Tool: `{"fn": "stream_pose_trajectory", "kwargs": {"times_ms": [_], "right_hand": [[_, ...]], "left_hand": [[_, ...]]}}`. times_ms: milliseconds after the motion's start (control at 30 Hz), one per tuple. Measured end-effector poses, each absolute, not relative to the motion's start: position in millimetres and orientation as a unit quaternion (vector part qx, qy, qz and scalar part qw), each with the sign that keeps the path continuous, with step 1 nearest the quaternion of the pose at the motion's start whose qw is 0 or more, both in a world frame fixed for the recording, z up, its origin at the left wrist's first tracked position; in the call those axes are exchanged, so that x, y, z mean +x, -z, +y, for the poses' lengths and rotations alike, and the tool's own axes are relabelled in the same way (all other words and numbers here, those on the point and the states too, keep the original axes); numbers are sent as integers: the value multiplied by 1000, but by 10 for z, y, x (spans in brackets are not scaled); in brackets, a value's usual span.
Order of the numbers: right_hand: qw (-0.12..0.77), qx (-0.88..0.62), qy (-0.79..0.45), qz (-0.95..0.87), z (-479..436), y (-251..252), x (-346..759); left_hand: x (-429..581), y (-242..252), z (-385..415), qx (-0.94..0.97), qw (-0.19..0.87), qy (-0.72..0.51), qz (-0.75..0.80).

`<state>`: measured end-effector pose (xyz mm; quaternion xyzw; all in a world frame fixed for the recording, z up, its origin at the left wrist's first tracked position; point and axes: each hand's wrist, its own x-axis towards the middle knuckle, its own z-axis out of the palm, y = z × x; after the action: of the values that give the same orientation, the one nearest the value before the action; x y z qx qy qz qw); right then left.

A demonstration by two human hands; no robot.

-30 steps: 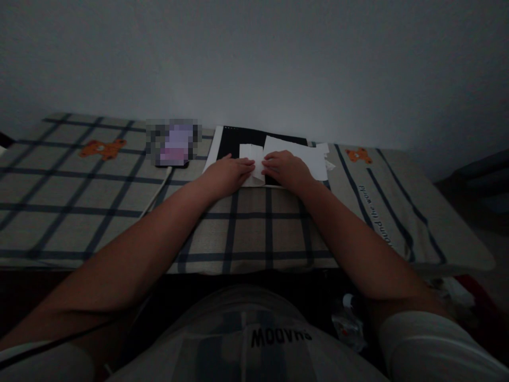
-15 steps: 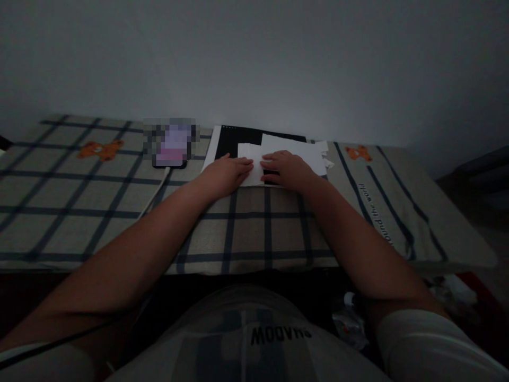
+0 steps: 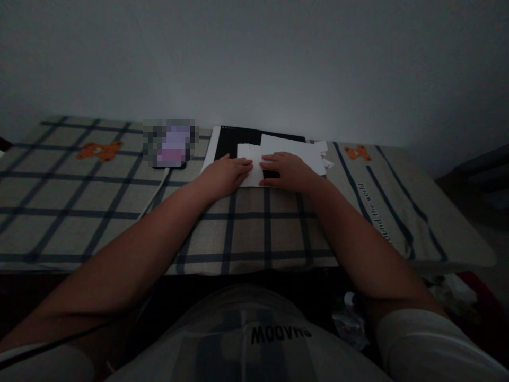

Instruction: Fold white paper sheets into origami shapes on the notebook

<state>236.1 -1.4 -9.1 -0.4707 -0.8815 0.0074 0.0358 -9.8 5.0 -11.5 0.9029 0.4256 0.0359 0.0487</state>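
Well left of the black pad (image 3: 228, 140), a phone (image 3: 174, 147) is veiled by coarse blocks, so its screen cannot be read; its cable (image 3: 157, 191) is hidden farther down by the left forearm. At the pad's upper left corner, a row of small marks is too tiny to be made out. The left hand (image 3: 223, 175) is laid palm down over the pad's near left part, fingers together and thumb apart. By it, part of the white paper (image 3: 254, 176) is covered; the paper is seen lying on the pad's near middle, narrow and flattened, with faint upright lines near its upper left. At its right edge, the right hand (image 3: 289, 171) is rested with forefingers close and thumb parted from them; whether the edge is pinched cannot be told. By that hand, the lower side of a larger sheet (image 3: 292, 148) on the pad's right is hidden. Right of the pad, the cloth's lettering (image 3: 373, 212) is partly covered by the right forearm.
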Motion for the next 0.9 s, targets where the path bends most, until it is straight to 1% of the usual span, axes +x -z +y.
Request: {"fn": "stream_pose_trajectory", "kwargs": {"times_ms": [200,500,700,900], "right_hand": [[50,-475,-16,-879,-66,139,2360],[134,-421,-22,-897,-23,148,2351],[160,-394,-58,-903,13,161,2349],[162,-446,-40,-879,14,189,2287]], "left_hand": [[-108,143,58,903,46,-42,424],[-181,123,87,914,46,-61,398],[-222,69,86,919,63,-84,380],[-231,59,91,914,73,-97,387]]}}
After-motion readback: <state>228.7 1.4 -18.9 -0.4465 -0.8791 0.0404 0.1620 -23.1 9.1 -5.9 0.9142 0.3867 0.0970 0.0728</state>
